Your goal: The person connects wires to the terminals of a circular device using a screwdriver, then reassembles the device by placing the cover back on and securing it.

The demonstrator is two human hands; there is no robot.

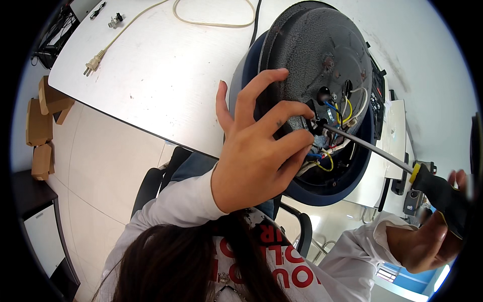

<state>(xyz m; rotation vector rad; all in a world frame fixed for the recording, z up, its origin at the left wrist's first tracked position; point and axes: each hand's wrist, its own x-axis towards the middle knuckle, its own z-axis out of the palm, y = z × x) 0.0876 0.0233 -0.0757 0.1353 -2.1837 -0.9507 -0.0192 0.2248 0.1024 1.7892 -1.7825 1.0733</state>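
Observation:
My left hand (256, 158) reaches over a grey speckled metal plate (302, 45), its outer fingers spread and its index finger and thumb closed at a small black part (311, 108) among blue, yellow, white and black wires (346, 110). The plate is tilted up in a dark blue round housing (332, 189). My right hand (432, 231) grips the black and yellow handle of a long screwdriver (436, 189), whose shaft runs to that black part. The screwdriver's tip and part of my left thumb are hidden.
On the white table (136, 90) lie a cream power plug (93, 63) with its cord and a small metal piece (115, 20). A black tool case (377, 100) is beside the housing. Cardboard boxes (39, 121) and a dark cabinet (43, 236) stand at the left, a black chair (302, 226) below.

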